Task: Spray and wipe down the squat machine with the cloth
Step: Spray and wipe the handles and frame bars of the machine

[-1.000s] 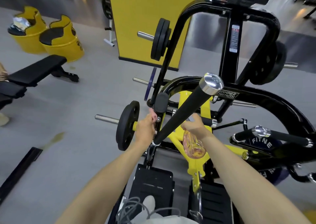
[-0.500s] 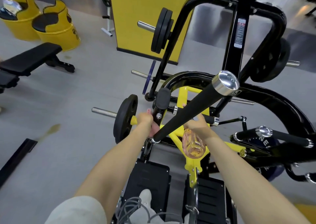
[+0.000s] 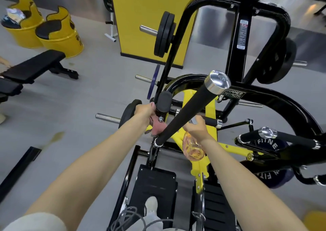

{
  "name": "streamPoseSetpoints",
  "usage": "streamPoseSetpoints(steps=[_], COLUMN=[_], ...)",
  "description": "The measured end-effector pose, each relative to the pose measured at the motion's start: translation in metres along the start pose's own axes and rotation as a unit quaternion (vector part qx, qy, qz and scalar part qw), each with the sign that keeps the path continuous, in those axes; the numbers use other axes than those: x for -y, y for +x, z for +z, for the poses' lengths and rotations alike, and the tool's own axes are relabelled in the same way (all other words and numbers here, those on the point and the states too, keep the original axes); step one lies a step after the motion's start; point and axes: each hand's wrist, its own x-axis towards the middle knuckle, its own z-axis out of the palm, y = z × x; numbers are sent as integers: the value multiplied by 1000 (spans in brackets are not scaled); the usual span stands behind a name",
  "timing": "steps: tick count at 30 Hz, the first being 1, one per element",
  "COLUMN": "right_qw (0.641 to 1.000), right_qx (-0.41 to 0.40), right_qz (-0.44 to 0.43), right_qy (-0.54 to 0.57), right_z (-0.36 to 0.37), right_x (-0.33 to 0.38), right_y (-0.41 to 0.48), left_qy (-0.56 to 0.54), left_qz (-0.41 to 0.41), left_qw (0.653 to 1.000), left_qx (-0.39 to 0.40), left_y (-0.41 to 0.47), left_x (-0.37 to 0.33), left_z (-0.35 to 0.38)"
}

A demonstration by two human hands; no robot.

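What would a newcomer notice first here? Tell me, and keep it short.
The black bar with a chrome cap cuts diagonally across the centre. On either side of it, the left hand grips a pink cloth against the squat machine, and the right hand holds a clear bottle. Two yellow drums stand upper left.

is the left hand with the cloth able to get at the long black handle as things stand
Probably yes. The left hand grips the pink cloth right beside the lower end of the long black handle, with nothing between them; the right hand and spray bottle sit on its other side.
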Motion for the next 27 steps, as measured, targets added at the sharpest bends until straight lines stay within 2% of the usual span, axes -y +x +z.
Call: streamPoseSetpoints(steps=[3, 8, 10, 12, 16, 19, 23, 27], right_qw=[999, 999, 999, 1000, 999, 1000, 1000, 1000], right_qx=[5, 1, 7, 5, 15, 7, 15, 14], right_qz=[-34, -37, -31, -11, -1, -5, -15, -17], right_qy=[-35, -32, -27, -26, -32, -22, 3, -12], right_z=[2, 3, 3, 3, 8, 8, 5, 6], right_x=[-5, -8, -10, -16, -31, -33, -29, -31], right_y=[5, 9, 11, 15, 20, 23, 22, 24], left_qy=[59, 106, 102, 151, 179, 221, 343, 413], left_qz=[35, 110, 157, 206, 216, 186, 300, 362], left_qw=[997, 988, 982, 966, 960, 956, 887, 829], left_qx=[-35, 5, -23, -50, 14, 45, 77, 101], left_y=[-1, -8, 0, 8, 17, 10, 10, 6], left_x=[-17, -49, -59, -65, -59, -57, -60, -58], left_z=[-5, -19, -28, -31, -13, 17, 37, 30])
